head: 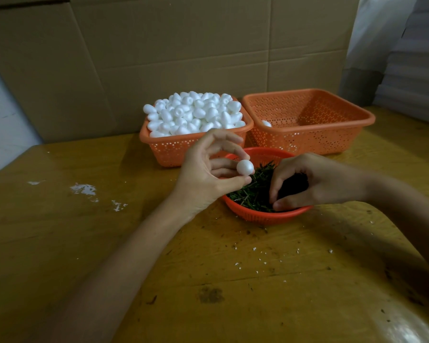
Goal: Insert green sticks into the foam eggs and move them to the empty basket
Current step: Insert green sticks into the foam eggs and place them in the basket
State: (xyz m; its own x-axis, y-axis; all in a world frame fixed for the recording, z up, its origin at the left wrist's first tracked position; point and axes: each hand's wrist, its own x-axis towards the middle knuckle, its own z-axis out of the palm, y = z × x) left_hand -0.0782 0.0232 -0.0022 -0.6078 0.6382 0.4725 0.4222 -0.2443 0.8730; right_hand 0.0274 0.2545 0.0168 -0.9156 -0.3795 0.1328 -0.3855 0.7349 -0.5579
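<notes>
My left hand (208, 167) holds one white foam egg (245, 167) between thumb and fingertips, just above the left rim of a round orange bowl (263, 216). The bowl is filled with short green sticks (253, 191). My right hand (305, 181) reaches down into the sticks with its fingers pinched together; whether it grips a stick I cannot tell. Behind, a square orange basket (166, 149) is heaped with white foam eggs (196, 112). To its right stands a second orange basket (332, 139) with a single egg (266, 123) at its left wall.
The baskets and bowl rest on a worn wooden table (159, 256) with white crumbs and dark specks. Flattened cardboard (159, 50) stands upright behind the baskets. White foam scraps (84, 189) lie on the table at the left.
</notes>
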